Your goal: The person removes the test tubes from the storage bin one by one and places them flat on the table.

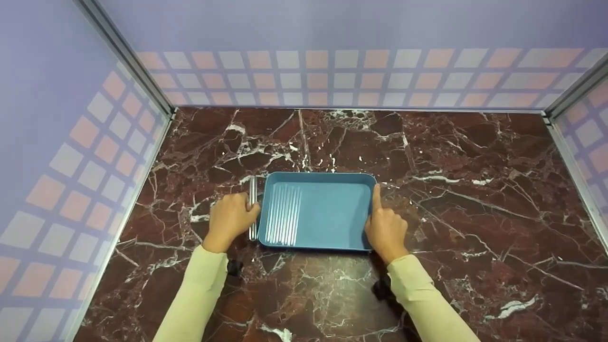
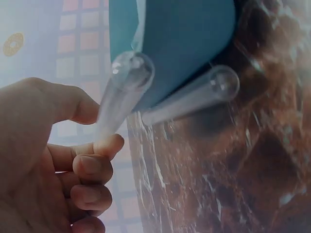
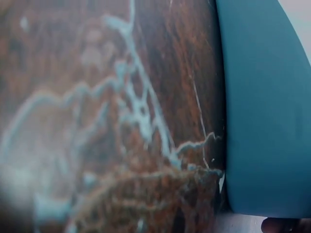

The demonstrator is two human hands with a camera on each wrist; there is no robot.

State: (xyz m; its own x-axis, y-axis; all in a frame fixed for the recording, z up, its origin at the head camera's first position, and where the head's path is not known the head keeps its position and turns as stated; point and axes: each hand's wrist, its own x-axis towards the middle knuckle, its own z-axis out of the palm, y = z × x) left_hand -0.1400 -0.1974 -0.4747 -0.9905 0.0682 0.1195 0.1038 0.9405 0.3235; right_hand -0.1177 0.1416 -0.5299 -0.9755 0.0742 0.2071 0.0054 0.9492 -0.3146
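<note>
My left hand [image 1: 230,216] is at the tray's left side, pinching a clear test tube [image 2: 119,94] between thumb and index finger. A second clear test tube [image 2: 192,97] lies beside it, close along the tray's outer wall. The blue rectangular tray [image 1: 335,209] sits in front of me, with several clear tubes [image 1: 282,213] laid side by side in its left part. My right hand [image 1: 388,230] holds the tray's right edge, thumb at the inner side and index finger stretched along the rim. In the right wrist view the tray's blue wall [image 3: 265,111] hides most of that hand.
The tray stands on a dark red marbled tabletop [image 1: 475,237] with white veins. A panel with pink and white squares [image 1: 317,76] closes off the back, and similar side panels [image 1: 90,147] stand left and right.
</note>
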